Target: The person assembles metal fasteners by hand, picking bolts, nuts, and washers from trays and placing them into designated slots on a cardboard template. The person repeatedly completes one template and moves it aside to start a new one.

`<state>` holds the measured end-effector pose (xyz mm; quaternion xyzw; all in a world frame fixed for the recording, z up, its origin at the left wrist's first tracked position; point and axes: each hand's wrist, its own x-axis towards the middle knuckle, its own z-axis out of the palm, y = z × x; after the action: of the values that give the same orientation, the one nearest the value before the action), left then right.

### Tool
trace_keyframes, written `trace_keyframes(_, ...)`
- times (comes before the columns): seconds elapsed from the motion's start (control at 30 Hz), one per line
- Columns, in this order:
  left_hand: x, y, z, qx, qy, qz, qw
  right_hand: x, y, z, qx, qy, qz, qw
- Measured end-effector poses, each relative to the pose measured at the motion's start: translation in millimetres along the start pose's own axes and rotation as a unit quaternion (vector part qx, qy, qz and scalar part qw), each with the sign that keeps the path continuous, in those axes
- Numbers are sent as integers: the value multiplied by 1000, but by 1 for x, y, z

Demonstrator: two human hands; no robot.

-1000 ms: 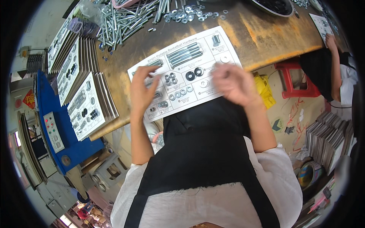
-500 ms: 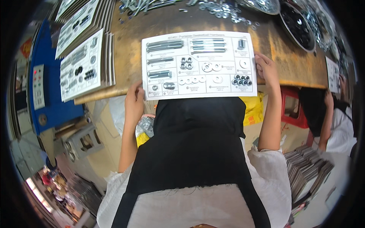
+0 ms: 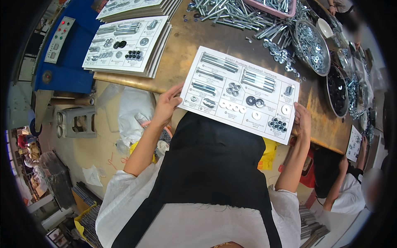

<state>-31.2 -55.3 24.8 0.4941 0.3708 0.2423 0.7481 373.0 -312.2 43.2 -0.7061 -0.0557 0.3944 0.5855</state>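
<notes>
A white hardware card [image 3: 244, 113] hangs over the near edge of the wooden table, tilted with its right side lower. Bolts, nuts, washers and two black rings sit on it in ruled sections. My left hand [image 3: 167, 106] pinches the card's left edge near the lower corner. At the opposite edge, my right hand [image 3: 303, 120] grips the card with curled fingers. Both hands hold it in front of my black apron [image 3: 215, 165].
Stacks of similar cards [image 3: 122, 45] stand on the table's left, beside a blue machine [image 3: 80, 25]. Loose bolts [image 3: 223, 14] and washers [image 3: 281, 56] lie at the back. Metal bowls of washers [image 3: 312, 47] and black parts [image 3: 337, 91] line the right. Another person's hand [image 3: 343, 165] is far right.
My view has turned, so the table and card stacks appear shifted and rotated. The card has gone from nearly level to slanting down rightward. Both hands keep hold of it.
</notes>
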Motion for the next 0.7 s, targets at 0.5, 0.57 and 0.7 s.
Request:
trace_keyframes(0.5, 4, 148, -125, 54, 136, 87, 985, 8, -121, 162, -4, -164, -78, 983)
trace_keyframes(0.57, 17, 175, -146, 52, 149, 73, 985, 17, -118, 207, -4, -175, -86, 981)
trace_keyframes(0.7, 51, 207, -232, 98, 192, 71, 974, 25, -99, 305, 45, -235, -89, 967)
